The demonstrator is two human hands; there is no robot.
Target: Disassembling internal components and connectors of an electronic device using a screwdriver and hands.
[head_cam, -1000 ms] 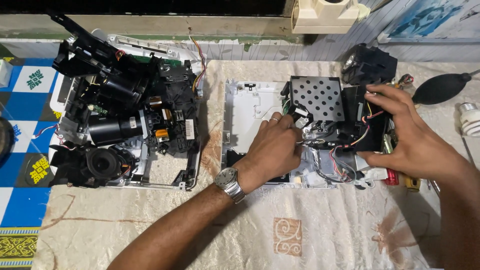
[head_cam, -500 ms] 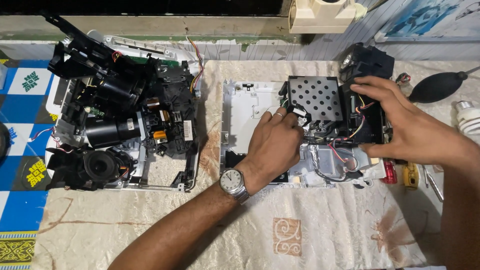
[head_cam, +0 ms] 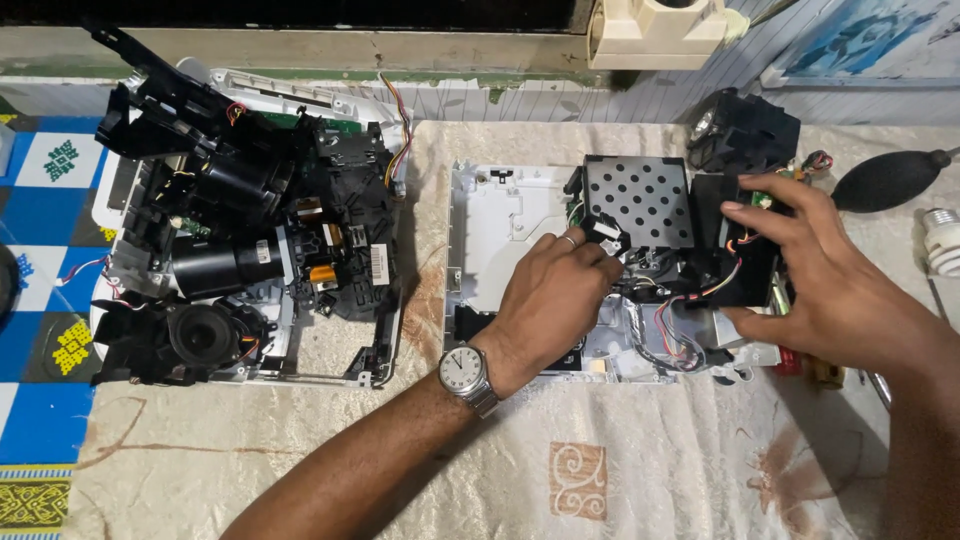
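**Both hands on the opened projector chassis**

My left hand rests on the middle of the white chassis tray, which lies on the beige patterned cloth covering the counter. Its fingers are curled together and pressed down at the lower left corner of the perforated metal shield; I cannot tell whether they pinch anything underneath. A wristwatch with a pale dial sits on that wrist.

My right hand is at the right end of the same tray. Its fingers are spread wide, the upper ones lying over the top of a black module beside the shield, the thumb coming in from below near the tray's lower right edge, so the hand brackets the module. A bundle of coloured wires runs between my two hands.

Well apart to the left lies the other half of the housing, crowded with black optical parts and lens barrels. Behind my right hand sits a black lamp block, and to its right a black rubber air blower and a white bulb. Screwdriver handles show just below my right hand.
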